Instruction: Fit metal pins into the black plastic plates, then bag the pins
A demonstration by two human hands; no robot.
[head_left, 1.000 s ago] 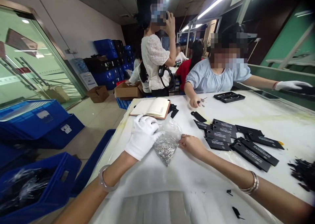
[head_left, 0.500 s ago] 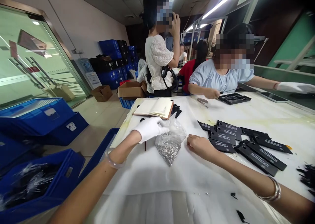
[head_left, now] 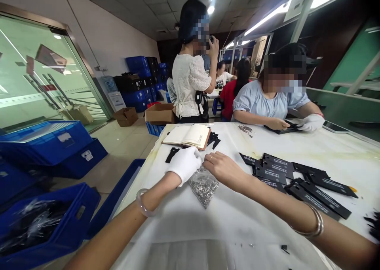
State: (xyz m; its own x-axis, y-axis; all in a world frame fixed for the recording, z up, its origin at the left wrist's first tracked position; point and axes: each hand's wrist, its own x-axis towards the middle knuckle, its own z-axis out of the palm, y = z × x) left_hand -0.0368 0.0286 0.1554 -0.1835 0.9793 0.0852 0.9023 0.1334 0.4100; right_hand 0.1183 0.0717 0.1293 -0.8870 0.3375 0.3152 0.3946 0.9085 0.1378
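Note:
A clear plastic bag (head_left: 204, 189) full of small silvery metal pieces lies on the white-covered table. My left hand (head_left: 186, 163), in a white glove, is closed at the bag's upper left edge. Bare and wearing a ring, my right hand (head_left: 221, 168) has its fingers closed at the top right of the bag. Both hands sit close together and cover the bag's mouth. Just beyond them lies an open notebook (head_left: 188, 136), with black parts (head_left: 172, 154) beside it.
Flat black pieces with white print (head_left: 274, 168) lie on the right. Across the table a person in light blue (head_left: 261, 100) handles a black tray. Another person (head_left: 191, 80) stands behind. Blue crates (head_left: 47, 143) stand on the left. Loose metal pieces (head_left: 246, 130) lie farther back.
My right hand has moved left, from beside the bag to its top. My left hand has shifted slightly and its fingers are more curled. The person across has drawn a gloved hand in to the tray.

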